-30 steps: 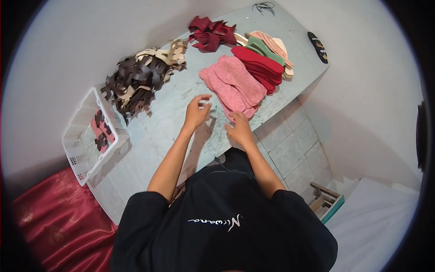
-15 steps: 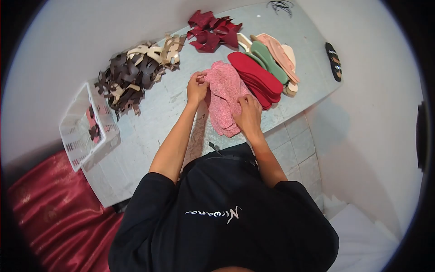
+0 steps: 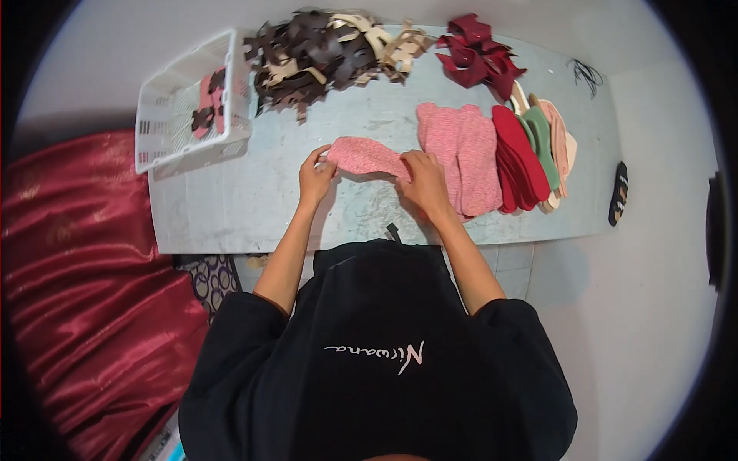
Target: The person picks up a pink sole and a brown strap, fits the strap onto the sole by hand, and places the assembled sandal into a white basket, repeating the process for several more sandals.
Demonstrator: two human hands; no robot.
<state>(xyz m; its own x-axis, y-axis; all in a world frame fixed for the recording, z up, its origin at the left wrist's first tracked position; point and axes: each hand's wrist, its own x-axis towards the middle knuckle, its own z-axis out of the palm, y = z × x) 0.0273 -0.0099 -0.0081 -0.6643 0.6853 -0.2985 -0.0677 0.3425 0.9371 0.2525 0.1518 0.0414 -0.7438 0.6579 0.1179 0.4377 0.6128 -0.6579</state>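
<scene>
A pink speckled insole (image 3: 364, 157) is stretched between my hands just above the table, its middle bowed upward. My left hand (image 3: 315, 177) grips its left end, thumb and fingers closed on the edge. At the other end my right hand (image 3: 424, 183) is closed on the narrower part, partly covering it. Close beside my right hand lie two overlapping piles of similar pink insoles (image 3: 475, 161). Red insoles (image 3: 520, 157) are stacked against their right side, followed by green insoles (image 3: 545, 137) and pale pink and cream ones.
A white plastic basket (image 3: 144, 138) with pink and dark pieces stands at the left. Along the back lie heaped brown and cream straps (image 3: 311, 61), dark red straps (image 3: 470, 58) and black cords (image 3: 586, 77). A black sandal (image 3: 618, 194) is beyond the table's (image 3: 231, 219) right edge.
One pink insole has come away from the pile and is now held between both hands, left of it. The camera view has turned, shifting the table contents.
</scene>
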